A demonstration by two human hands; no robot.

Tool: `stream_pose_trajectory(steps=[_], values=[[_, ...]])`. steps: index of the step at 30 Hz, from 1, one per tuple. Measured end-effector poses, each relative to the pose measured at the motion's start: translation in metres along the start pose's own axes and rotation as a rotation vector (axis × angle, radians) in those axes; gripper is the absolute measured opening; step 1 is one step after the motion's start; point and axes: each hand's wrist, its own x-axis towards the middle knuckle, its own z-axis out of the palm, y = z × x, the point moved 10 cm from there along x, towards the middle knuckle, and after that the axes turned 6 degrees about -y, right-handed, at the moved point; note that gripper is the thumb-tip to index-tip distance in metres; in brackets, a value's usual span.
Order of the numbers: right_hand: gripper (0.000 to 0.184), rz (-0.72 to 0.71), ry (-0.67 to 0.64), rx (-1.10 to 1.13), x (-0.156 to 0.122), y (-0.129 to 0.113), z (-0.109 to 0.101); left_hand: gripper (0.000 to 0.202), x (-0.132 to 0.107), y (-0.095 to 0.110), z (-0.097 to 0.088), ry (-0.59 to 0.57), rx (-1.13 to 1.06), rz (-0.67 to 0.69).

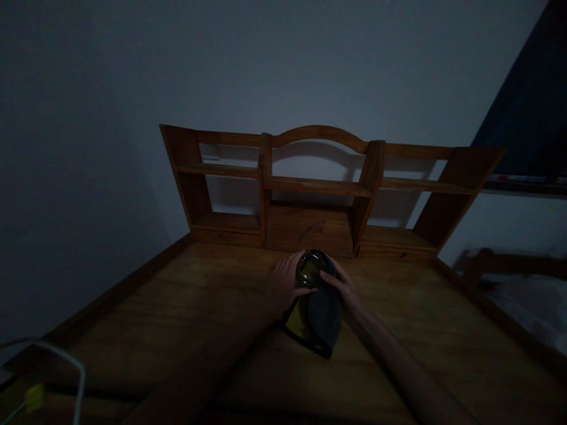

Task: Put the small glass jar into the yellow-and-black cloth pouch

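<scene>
A round, shiny glass vessel (312, 268), its exact kind hard to tell in the dim light, is held between both hands above the wooden desk. My left hand (286, 286) is closed on its left side, with the thumb stretched along the lower edge. My right hand (343, 286) grips from the right, a finger or thumb reaching to the rim. Below the glass hangs a dark grey and yellow-green cloth (323, 316) with a black edge. It runs up under the right hand, whose other fingers are partly hidden behind it.
The wooden desk top (212, 295) spreads around my hands. At its back stands a wooden shelf unit (316, 186) with several compartments, against a pale wall. A white cable (66, 354) curves at the lower left near a yellow tag (34, 397). A dark curtain (527, 112) hangs at the right.
</scene>
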Motion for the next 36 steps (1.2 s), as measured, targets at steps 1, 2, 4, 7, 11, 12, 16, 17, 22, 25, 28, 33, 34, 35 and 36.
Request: stream_pose_trajectory(steps=[1, 2, 4, 7, 11, 12, 16, 17, 22, 25, 28, 33, 34, 35, 36], values=[[0.053, -0.021, 0.018, -0.036, -0.001, -0.002, -0.002, 0.098, 0.0, 0.0, 0.001, -0.009, -0.015, 0.001], [0.054, -0.038, 0.028, -0.072, -0.001, -0.003, -0.003, 0.096, 0.0, 0.0, 0.003, -0.024, -0.03, 0.002], [0.055, -0.067, 0.033, -0.138, -0.002, -0.006, -0.003, 0.095, 0.001, -0.001, 0.007, -0.061, -0.053, -0.002], [0.056, -0.13, 0.041, -0.259, -0.004, -0.012, 0.0, 0.096, 0.001, -0.005, 0.012, -0.102, -0.084, -0.032], [0.059, -0.217, 0.071, -0.422, -0.006, -0.018, 0.003, 0.096, 0.0, -0.008, 0.015, -0.107, -0.112, -0.043], [0.061, -0.23, 0.073, -0.446, -0.006, -0.019, 0.004, 0.096, -0.001, -0.009, 0.016, -0.104, -0.112, -0.051], [0.066, -0.246, 0.049, -0.484, -0.007, -0.021, 0.007, 0.097, -0.003, -0.014, 0.02, -0.102, -0.133, -0.096], [0.067, -0.243, 0.04, -0.487, -0.007, -0.021, 0.007, 0.097, -0.003, -0.013, 0.02, -0.102, -0.145, -0.1], [0.071, -0.22, 0.031, -0.478, -0.007, -0.022, 0.008, 0.093, -0.004, -0.004, 0.01, -0.033, -0.225, -0.122], [0.069, -0.203, 0.021, -0.462, -0.007, -0.025, 0.012, 0.089, -0.004, 0.0, 0.003, 0.01, -0.26, -0.149], [0.066, -0.185, 0.01, -0.419, -0.008, -0.027, 0.016, 0.086, -0.004, -0.001, 0.0, 0.026, -0.281, -0.183], [0.065, -0.179, 0.0, -0.382, -0.008, -0.027, 0.018, 0.085, -0.004, -0.002, 0.0, 0.037, -0.298, -0.202], [0.065, -0.179, -0.01, -0.39, -0.008, -0.027, 0.019, 0.085, -0.004, -0.003, 0.0, 0.039, -0.296, -0.208], [0.066, -0.179, -0.02, -0.398, -0.007, -0.026, 0.019, 0.085, -0.005, -0.003, 0.001, 0.041, -0.294, -0.213], [0.068, -0.179, -0.027, -0.406, -0.007, -0.026, 0.02, 0.085, -0.005, -0.003, 0.001, 0.038, -0.291, -0.211]])
